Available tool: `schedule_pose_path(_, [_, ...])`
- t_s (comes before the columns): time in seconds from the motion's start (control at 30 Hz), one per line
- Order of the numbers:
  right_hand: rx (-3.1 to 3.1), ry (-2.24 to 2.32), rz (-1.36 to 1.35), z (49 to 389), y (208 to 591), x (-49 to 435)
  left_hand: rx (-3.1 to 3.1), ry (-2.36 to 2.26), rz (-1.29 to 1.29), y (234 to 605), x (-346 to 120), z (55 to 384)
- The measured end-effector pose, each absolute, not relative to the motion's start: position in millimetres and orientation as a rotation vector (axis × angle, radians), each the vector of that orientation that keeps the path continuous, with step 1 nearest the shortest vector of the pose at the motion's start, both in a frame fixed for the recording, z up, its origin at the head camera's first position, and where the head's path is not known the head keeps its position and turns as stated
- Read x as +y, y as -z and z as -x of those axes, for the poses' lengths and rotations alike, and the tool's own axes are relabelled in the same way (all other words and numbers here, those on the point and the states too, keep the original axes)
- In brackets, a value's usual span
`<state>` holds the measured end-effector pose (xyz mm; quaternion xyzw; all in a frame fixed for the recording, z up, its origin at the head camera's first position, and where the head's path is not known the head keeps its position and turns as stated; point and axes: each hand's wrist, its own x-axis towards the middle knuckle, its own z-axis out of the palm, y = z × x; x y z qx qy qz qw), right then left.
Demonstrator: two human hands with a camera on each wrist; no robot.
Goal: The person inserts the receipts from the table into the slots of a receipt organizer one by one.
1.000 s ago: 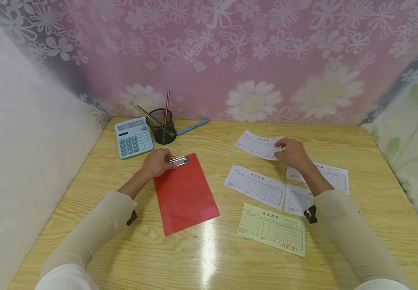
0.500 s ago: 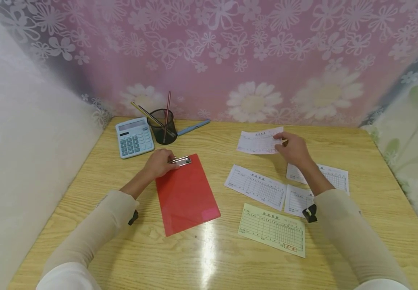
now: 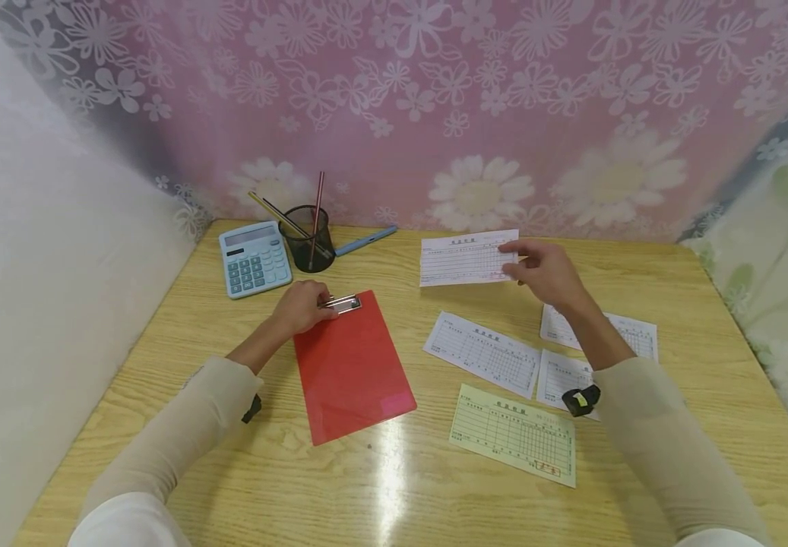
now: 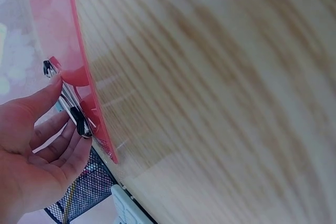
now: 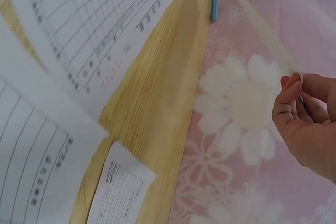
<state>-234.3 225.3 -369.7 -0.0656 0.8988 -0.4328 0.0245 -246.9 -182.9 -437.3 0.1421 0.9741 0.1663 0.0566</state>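
Above the table (image 3: 435,501), the right hand (image 3: 545,270) pinches a white slip (image 3: 465,258); the left hand (image 3: 301,306) grips the clipboard's clip (image 3: 343,304).

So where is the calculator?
In the head view, the light blue calculator lies at the far left of the table, right beside the black pencil cup and just beyond the left hand.

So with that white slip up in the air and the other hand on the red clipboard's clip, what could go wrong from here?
The right hand pinches the white printed slip by one edge only, so it could droop, crease or slip free. The left hand holds the metal clip of the red plastic clipboard; if the clip snaps down early, the slip may go in crooked. The loose white forms under the right forearm could get dragged.
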Motion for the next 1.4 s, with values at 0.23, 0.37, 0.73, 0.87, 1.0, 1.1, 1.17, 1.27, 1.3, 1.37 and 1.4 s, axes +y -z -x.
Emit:
schedule_pose_path(0.23, [2.567,1.393,0.272,230,371,205,2.949,-0.492,-0.431,437,-182,248])
schedule_pose_path(0.37, [2.456,1.377,0.291,228,376,191,2.939,-0.457,-0.474,436,-182,250])
schedule_pose_path(0.73, [2.187,1.347,0.340,236,404,141,2.942,-0.396,-0.615,433,-183,248])
schedule_pose_path(0.87, [2.151,1.307,0.320,240,414,124,2.944,-0.407,-0.660,433,-182,248])
schedule_pose_path(1.0, [2.161,1.270,0.303,240,419,104,2.945,-0.398,-0.687,434,-182,249])
schedule_pose_path(1.1, [2.193,1.250,0.255,238,422,89,2.940,-0.379,-0.700,433,-181,250])
schedule_pose_path(1.17, [2.211,1.238,0.228,236,424,79,2.937,-0.364,-0.717,433,-181,250])
schedule_pose_path(1.27, [2.221,1.218,0.207,234,426,66,2.938,-0.346,-0.757,432,-181,249])
schedule_pose_path(1.3, [2.230,1.203,0.216,233,427,63,2.939,-0.344,-0.777,431,-181,249])
schedule_pose_path(1.37, [2.252,1.170,0.239,231,427,57,2.944,-0.334,-0.810,431,-181,249])
schedule_pose_path(1.4, [2.272,1.151,0.256,230,427,54,2.945,-0.331,-0.827,431,-181,249])
